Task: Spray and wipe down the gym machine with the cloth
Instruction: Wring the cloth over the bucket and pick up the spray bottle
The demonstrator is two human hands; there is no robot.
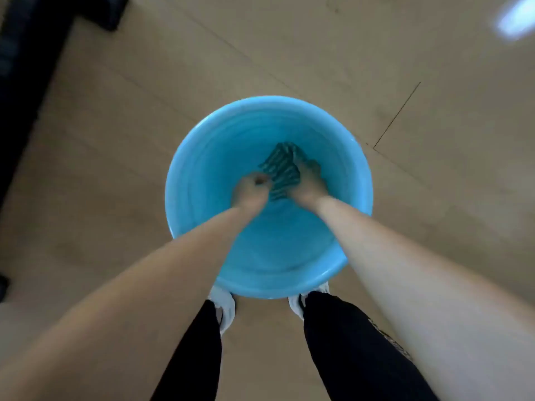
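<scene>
Now both hands (251, 190) (307, 180) grip cloth (281, 171) (inside bucket (202, 180)).

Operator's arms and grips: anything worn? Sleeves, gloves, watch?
No gloves: the left grip and right grip are bare hands. The left forearm and right forearm are uncovered up to the frame edge, no sleeve showing. No watch, band or ring is visible, though the frame is blurry enough that small jewellery could be missed.

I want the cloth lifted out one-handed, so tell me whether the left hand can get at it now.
Likely yes. The left hand is down inside the bucket, curled at the left edge of the cloth and seemingly gripping it; nothing lies between. The right hand holds the other side.
</scene>
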